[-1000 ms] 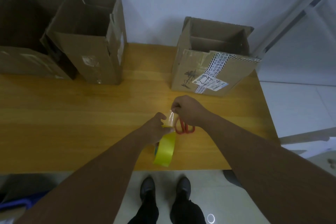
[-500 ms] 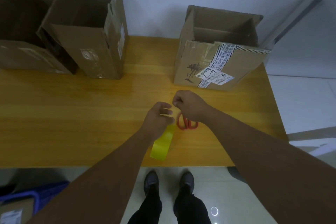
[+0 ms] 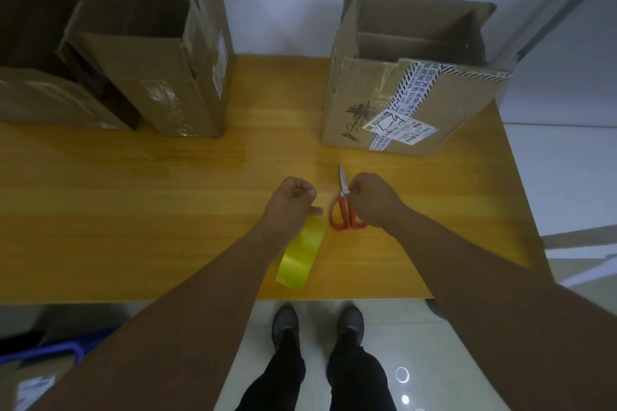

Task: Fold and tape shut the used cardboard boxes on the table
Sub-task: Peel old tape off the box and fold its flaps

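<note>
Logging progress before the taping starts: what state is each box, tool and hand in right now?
Right box: top open, flaps up, old striped tape on front.
Middle box: top open, untaped.
Left box: top open, partly out of frame.
Yellow tape roll: gripped by left hand.
Scissors: lying on table, blades closed.
Right hand: fingers curled over the scissors; grip unclear.

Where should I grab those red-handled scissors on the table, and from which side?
By the red handle loops, coming from the near edge of the table. The scissors lie flat, blades closed and pointing away toward the labelled cardboard box, so the loops face you. The right hand is closest; the left hand holds the yellow tape roll.
</note>
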